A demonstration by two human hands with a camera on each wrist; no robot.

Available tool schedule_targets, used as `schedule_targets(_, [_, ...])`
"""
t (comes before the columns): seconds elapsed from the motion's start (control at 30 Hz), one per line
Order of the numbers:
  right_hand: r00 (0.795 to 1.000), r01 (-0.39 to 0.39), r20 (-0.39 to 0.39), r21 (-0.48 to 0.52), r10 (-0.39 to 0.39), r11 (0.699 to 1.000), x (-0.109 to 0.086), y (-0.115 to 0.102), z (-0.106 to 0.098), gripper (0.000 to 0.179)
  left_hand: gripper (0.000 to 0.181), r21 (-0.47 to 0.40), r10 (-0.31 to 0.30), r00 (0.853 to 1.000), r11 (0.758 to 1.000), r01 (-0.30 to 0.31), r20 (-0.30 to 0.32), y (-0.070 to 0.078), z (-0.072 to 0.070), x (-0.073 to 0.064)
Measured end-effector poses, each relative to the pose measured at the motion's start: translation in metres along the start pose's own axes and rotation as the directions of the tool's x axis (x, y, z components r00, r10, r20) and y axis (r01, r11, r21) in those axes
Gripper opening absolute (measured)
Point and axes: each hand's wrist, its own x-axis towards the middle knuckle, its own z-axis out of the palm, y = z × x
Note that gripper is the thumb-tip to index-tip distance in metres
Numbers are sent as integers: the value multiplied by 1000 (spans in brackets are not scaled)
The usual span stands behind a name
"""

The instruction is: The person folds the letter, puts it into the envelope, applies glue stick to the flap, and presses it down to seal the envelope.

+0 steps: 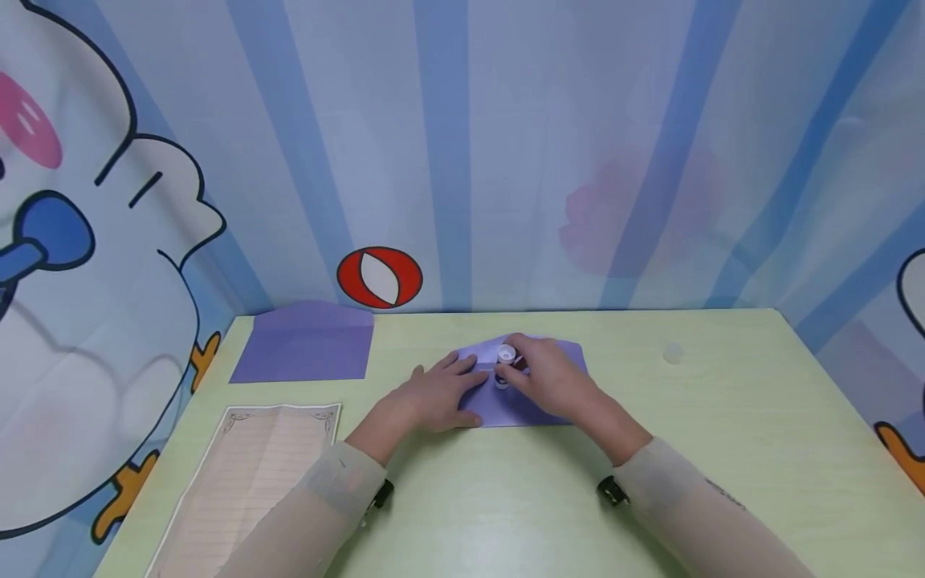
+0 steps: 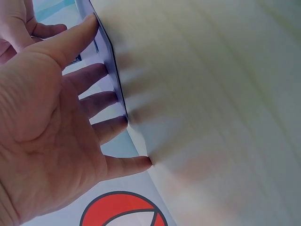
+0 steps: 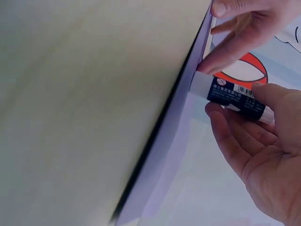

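Note:
A purple envelope (image 1: 531,409) lies at the middle of the table near its back edge, flap side away from me. My right hand (image 1: 552,377) grips a glue stick (image 3: 237,98) with a dark printed label and white ends, held upright with its lower end against the envelope. In the right wrist view the thumb and fingers pinch its barrel. My left hand (image 1: 441,393) is spread with straight fingers, its fingertips pressing the envelope's left part. The little fingertip touches the tabletop in the left wrist view (image 2: 150,161).
A second purple envelope (image 1: 307,353) lies at the back left. In front of it is a sheet of lined, bordered letter paper (image 1: 267,457), partly under the left sleeve. A small translucent cap (image 1: 674,353) sits at the back right. A printed curtain (image 1: 499,160) hangs behind the table.

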Motion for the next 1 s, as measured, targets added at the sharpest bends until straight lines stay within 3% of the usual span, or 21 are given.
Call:
schedule_targets(0.17, [999, -48, 9, -55, 49, 997, -1, 2, -10, 29, 74, -7, -3, 1000, 1000, 3, 1, 0, -2, -2])
schedule_targets(0.63, [997, -70, -31, -195, 65, 978, -15, 15, -33, 19, 74, -16, -3, 1000, 1000, 3, 3, 0, 0, -2])
schedule_targets(1.0, [999, -52, -8, -178, 52, 983, -9, 5, -22, 19, 73, -9, 10, 1000, 1000, -10, -5, 1, -2, -1])
